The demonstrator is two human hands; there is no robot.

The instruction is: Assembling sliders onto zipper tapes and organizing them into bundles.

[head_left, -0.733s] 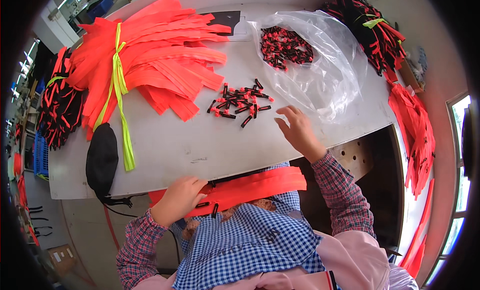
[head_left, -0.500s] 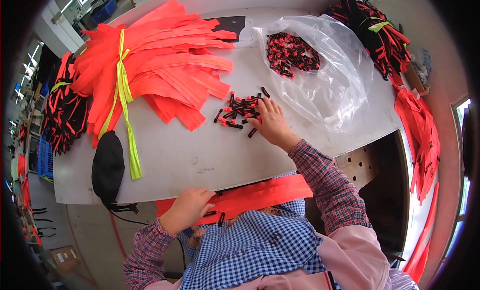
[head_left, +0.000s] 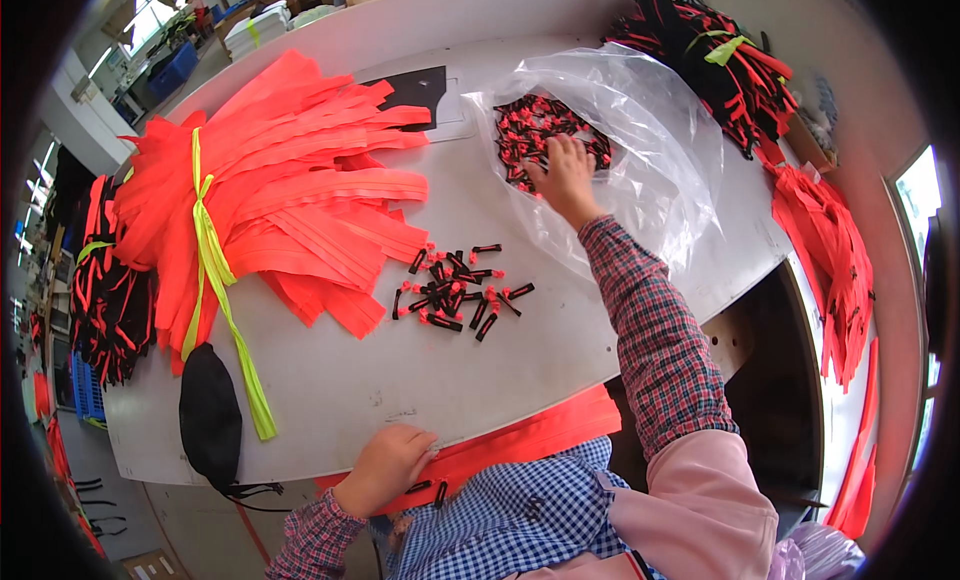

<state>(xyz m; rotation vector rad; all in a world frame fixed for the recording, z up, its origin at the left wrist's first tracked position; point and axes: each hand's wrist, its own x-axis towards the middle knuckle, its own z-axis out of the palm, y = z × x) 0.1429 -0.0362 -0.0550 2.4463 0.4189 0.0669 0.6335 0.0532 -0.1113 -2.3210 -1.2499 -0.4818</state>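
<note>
My right hand [head_left: 568, 176] reaches over a clear plastic bag [head_left: 675, 155] at the back, fingers spread above the heap of black zipper sliders [head_left: 520, 130] with red pulls in it. Whether its fingertips touch the sliders is hard to see. A smaller loose pile of sliders [head_left: 455, 295] lies on the white table. My left hand [head_left: 388, 467] is closed at the table's front edge on an orange-red zipper tape [head_left: 530, 430], which stretches across my lap. A couple of black sliders [head_left: 440, 494] hang by that tape, beside the left hand.
A big bundle of orange-red zipper tapes [head_left: 290, 190], tied with a yellow strip [head_left: 205, 240], covers the table's left. A black pouch-like thing [head_left: 210, 415] lies at the left front edge. Black-and-red bundles [head_left: 705, 60] sit back right; more red tapes [head_left: 825, 250] hang at the right.
My right hand has left the loose slider pile and moved up to the heap in the bag. The loose pile is more spread out. The left hand stays on the tape; the view has shifted.
</note>
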